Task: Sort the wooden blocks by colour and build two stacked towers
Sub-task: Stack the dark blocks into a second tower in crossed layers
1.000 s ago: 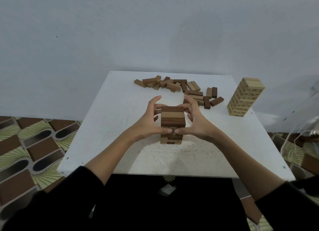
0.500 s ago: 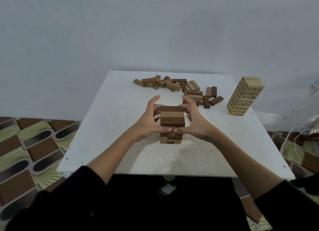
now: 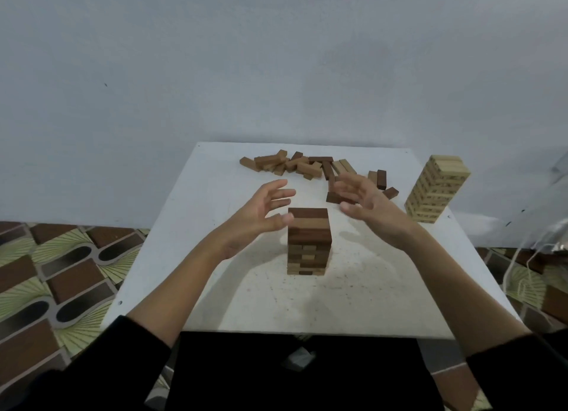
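A short tower of dark and mid-brown blocks (image 3: pixel 309 241) stands in the middle of the white table (image 3: pixel 199 226). My left hand (image 3: pixel 261 214) hovers just left of the tower's top, fingers spread and holding nothing. My right hand (image 3: pixel 365 204) is up and to the right of the tower, fingers spread, a little blurred, clear of the blocks. A taller tower of pale blocks (image 3: pixel 436 189) stands at the table's right edge. Several loose brown blocks (image 3: pixel 295 164) lie scattered along the far side.
The table's back edge meets a pale wall. A patterned tiled floor (image 3: pixel 61 272) shows to the left and right. Thin cables (image 3: pixel 528 257) hang beside the right edge. My dark sleeves fill the bottom corners.
Both hands have let go of the brown tower's upper layers and moved apart, the right one up toward the loose blocks. The tower stands as before.
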`<state>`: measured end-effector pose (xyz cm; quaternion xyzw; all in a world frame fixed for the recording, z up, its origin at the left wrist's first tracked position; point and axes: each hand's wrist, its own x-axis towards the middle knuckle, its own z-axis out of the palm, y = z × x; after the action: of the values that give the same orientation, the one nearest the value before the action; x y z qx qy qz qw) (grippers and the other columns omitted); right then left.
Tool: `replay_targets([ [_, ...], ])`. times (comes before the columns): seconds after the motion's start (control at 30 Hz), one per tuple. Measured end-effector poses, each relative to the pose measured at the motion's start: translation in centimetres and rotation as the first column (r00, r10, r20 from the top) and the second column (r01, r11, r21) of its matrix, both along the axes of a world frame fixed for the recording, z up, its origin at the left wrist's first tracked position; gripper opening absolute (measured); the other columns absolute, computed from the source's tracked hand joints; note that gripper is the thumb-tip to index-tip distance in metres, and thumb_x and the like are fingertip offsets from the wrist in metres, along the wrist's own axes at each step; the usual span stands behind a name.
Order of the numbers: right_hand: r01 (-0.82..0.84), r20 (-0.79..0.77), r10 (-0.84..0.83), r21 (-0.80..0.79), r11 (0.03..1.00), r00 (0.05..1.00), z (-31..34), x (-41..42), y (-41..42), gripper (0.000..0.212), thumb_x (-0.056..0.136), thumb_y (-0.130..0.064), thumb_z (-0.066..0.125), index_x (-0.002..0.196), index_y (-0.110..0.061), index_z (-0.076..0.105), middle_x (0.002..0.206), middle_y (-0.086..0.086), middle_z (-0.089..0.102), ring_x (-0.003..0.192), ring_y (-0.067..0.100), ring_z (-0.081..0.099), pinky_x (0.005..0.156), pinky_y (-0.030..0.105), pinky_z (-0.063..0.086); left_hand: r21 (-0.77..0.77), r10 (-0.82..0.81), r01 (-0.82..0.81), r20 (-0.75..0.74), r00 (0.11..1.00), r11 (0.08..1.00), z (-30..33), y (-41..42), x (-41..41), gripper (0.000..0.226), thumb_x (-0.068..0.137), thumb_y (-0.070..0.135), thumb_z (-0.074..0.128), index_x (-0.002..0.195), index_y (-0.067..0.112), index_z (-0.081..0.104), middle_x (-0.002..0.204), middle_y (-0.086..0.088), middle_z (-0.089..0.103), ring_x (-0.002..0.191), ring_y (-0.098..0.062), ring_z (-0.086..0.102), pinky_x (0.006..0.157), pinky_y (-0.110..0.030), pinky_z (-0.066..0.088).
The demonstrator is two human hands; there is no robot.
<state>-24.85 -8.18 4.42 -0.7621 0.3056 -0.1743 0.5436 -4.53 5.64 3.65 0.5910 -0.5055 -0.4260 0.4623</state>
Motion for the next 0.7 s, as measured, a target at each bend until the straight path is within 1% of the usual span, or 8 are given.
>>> replay_targets([
  [0.13, 0.208, -0.058, -0.217, -0.127, 0.970, 0.974, 0.0, 1.3, -2.5, 0.031, 0.094, -0.018, 0.056, 0.125, -0.014, 0.053, 0.123, 0.000, 0.057, 0.115, 0.015, 0.053, 0.092, 0.025, 0.042, -0.008, 0.072, -0.072, 0.026, 0.997, 0.997, 0.4, -1.5, 1.5, 0.040, 0.090, 0.033, 0.057, 0.128, 0.025, 0.050, 0.130, 0.008, 0.056, 0.123, -0.007, 0.051, 0.107, -0.031, 0.040],
  [0.3, 0.201, -0.247, -0.323, -0.418, 0.886, 0.913, -2.4, 3.8, -5.3, 0.028, 0.088, 0.008, 0.046, 0.111, 0.003, 0.062, 0.118, 0.012, 0.060, 0.114, 0.024, 0.052, 0.097, 0.028, 0.039, 0.078, 0.151, -0.163, 0.139, 0.979, 0.983, -1.7, -4.5, 2.7, 0.024, 0.095, 0.024, 0.054, 0.118, 0.018, 0.057, 0.119, -0.002, 0.063, 0.107, -0.013, 0.062, 0.094, -0.029, 0.050],
  [0.37, 0.109, -0.337, -0.310, -0.502, 0.858, 0.889, -3.7, 4.7, -6.6, 0.031, 0.085, 0.011, 0.045, 0.111, 0.006, 0.062, 0.119, 0.016, 0.058, 0.116, 0.028, 0.049, 0.099, 0.031, 0.037, 0.102, 0.171, -0.191, 0.175, 0.970, 0.976, -3.0, -5.4, 3.1, 0.022, 0.096, 0.022, 0.052, 0.117, 0.016, 0.058, 0.116, -0.004, 0.065, 0.100, -0.012, 0.063, 0.087, -0.026, 0.051],
  [0.47, -0.006, -0.419, -0.270, -0.550, 0.835, 0.867, -5.2, 5.6, -7.9, 0.040, 0.086, 0.009, 0.045, 0.124, -0.001, 0.056, 0.131, 0.013, 0.052, 0.124, 0.028, 0.042, 0.105, 0.031, 0.029, 0.113, 0.168, -0.193, 0.203, 0.965, 0.975, -4.3, -6.2, 3.5, 0.018, 0.096, 0.021, 0.054, 0.112, 0.017, 0.059, 0.112, -0.004, 0.065, 0.095, -0.011, 0.064, 0.082, -0.024, 0.051],
  [0.57, -0.078, -0.403, -0.174, -0.537, 0.840, 0.899, -5.5, 7.2, -7.8, 0.034, 0.085, 0.014, 0.041, 0.109, 0.006, 0.063, 0.117, 0.016, 0.060, 0.113, 0.033, 0.049, 0.096, 0.031, 0.033, 0.113, 0.167, -0.198, 0.235, 0.957, 0.974, -5.0, -7.1, 3.8, 0.016, 0.095, 0.022, 0.055, 0.110, 0.017, 0.060, 0.112, -0.004, 0.064, 0.099, -0.015, 0.062, 0.081, -0.024, 0.050],
  [0.63, -0.186, -0.425, -0.065, -0.522, 0.833, 0.903, -5.9, 8.2, -7.3, 0.032, 0.082, 0.016, 0.040, 0.097, 0.008, 0.067, 0.108, 0.017, 0.062, 0.103, 0.033, 0.053, 0.091, 0.039, 0.037, 0.110, 0.161, -0.199, 0.286, 0.945, 0.974, -5.5, -7.7, 4.1, 0.016, 0.096, 0.023, 0.054, 0.110, 0.018, 0.060, 0.114, -0.003, 0.063, 0.102, -0.016, 0.060, 0.082, -0.024, 0.050],
  [0.67, -0.247, -0.446, -0.012, -0.516, 0.820, 0.895, -6.2, 8.5, -7.2, 0.031, 0.081, 0.015, 0.041, 0.095, 0.007, 0.067, 0.110, 0.018, 0.061, 0.104, 0.033, 0.053, 0.091, 0.041, 0.039, 0.108, 0.153, -0.196, 0.315, 0.937, 0.975, -5.8, -8.1, 4.2, 0.018, 0.096, 0.022, 0.053, 0.111, 0.017, 0.061, 0.115, -0.003, 0.062, 0.103, -0.015, 0.059, 0.083, -0.023, 0.049],
  [0.7, -0.287, -0.465, 0.014, -0.522, 0.803, 0.885, -6.3, 8.6, -7.3, 0.032, 0.082, 0.013, 0.042, 0.101, 0.005, 0.066, 0.119, 0.017, 0.059, 0.113, 0.032, 0.050, 0.098, 0.042, 0.037, 0.103, 0.145, -0.191, 0.347, 0.927, 0.976, -6.0, -8.4, 4.3, 0.020, 0.096, 0.021, 0.053, 0.114, 0.015, 0.061, 0.117, -0.003, 0.062, 0.104, -0.014, 0.057, 0.083, -0.022, 0.048],
])
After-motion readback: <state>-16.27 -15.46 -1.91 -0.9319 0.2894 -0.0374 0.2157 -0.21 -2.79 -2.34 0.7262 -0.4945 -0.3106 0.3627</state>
